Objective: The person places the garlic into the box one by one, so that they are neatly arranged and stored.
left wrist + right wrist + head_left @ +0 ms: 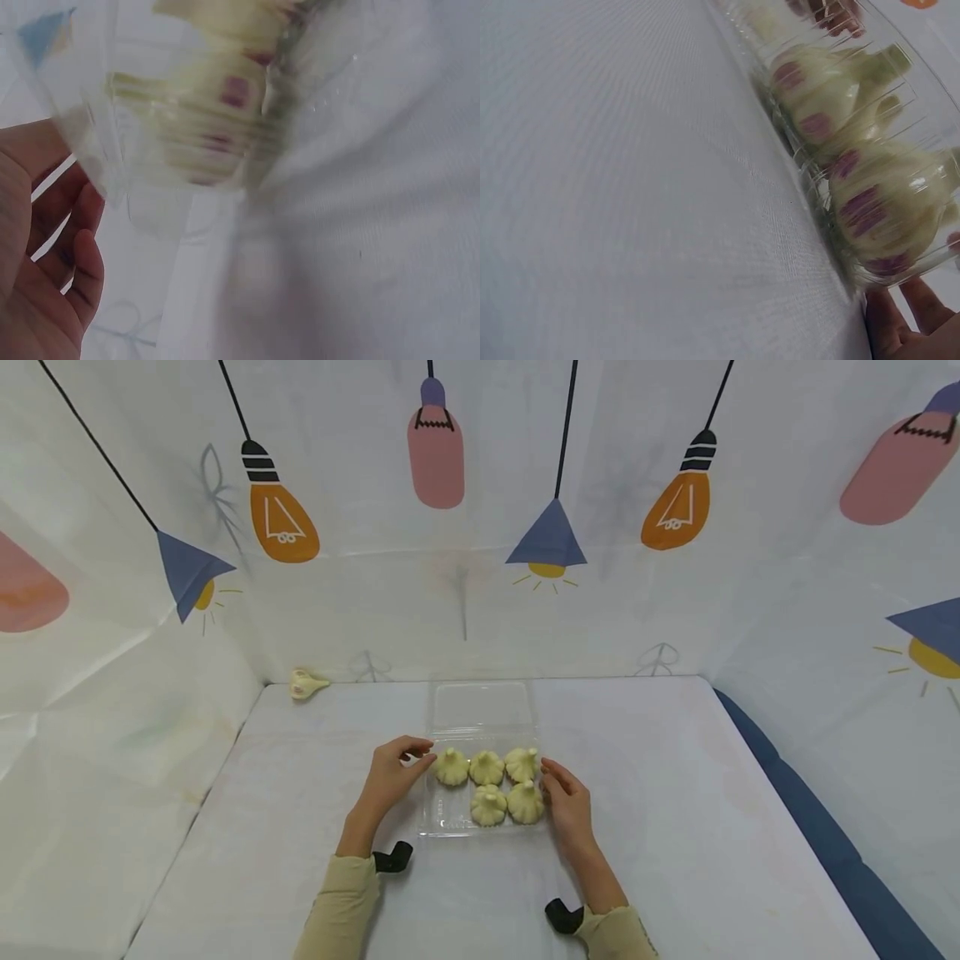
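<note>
The clear plastic tray runs lengthwise away from the person, lid open at the far end. Five pale garlic bulbs sit stems-up. The left hand and right hand, loosely curled, touch its sides.

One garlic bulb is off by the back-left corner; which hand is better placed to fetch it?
Left, probably. The left hand touches the left edge of the clear plastic clamshell tray, the side nearer the loose pale garlic bulb. The right hand is beyond the tray and would have to cross it.
</note>
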Tool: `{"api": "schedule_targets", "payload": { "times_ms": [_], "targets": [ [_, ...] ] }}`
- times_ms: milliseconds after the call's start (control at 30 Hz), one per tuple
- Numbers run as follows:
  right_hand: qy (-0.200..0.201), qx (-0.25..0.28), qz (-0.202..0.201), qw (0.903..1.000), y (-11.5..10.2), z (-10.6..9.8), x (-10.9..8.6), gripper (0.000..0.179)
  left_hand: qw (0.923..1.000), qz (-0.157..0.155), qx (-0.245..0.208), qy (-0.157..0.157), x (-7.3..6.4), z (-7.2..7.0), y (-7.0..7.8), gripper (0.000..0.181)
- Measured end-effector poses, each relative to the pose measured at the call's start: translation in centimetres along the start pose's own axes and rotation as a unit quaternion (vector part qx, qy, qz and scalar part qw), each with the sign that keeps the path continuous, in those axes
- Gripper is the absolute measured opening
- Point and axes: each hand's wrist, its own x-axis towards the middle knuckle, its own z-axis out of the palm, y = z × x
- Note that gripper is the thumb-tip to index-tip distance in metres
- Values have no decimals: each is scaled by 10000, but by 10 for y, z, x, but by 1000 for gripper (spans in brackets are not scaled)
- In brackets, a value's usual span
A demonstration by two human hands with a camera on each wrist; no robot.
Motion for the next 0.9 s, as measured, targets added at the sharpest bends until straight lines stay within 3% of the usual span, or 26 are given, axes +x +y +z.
{"api": "schedule_targets", "payload": {
  "times_ms": [200,533,700,900],
  "targets": [
    [-75,-108,-76,9999,-18,1,-11,33,9988,-251,417,-39,-7,-12,-9,16],
    [-2,-1,18,10000,11,-1,6,35,9944,-601,839,-239,-11,-43,-33,17],
    [66,-45,-70,9999,14,-1,7,34,9890,-911,1124,-303,-6,-65,-50,19],
    [130,-156,-110,9997,14,0,7,33,9863,-988,1274,-361,2,-93,-66,22]
  ]
}}
